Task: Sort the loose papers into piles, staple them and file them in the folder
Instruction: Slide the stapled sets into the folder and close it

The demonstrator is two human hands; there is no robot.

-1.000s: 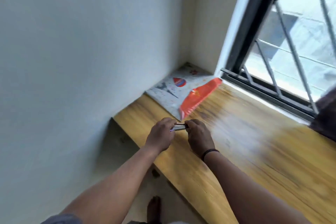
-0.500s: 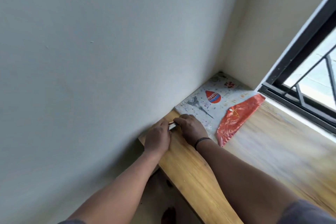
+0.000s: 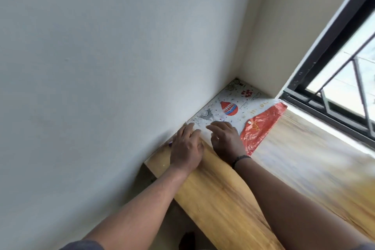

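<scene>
Where walls meet, wooden desk [image 3: 223,199] bears printed folder [image 3: 233,103].

From my seat I log: one wooden desk [image 3: 223,199], pale yellow grain, its far end set into the room's corner. One grey-white wall [image 3: 101,57] along the desk's left edge; one cream wall [image 3: 284,26] behind it. One window [image 3: 345,79] at right, black frame, with a metal grille [image 3: 357,79] across the pane. Floor [image 3: 162,229] below the desk edge, dim and blurred; I cannot tell its material.
</scene>
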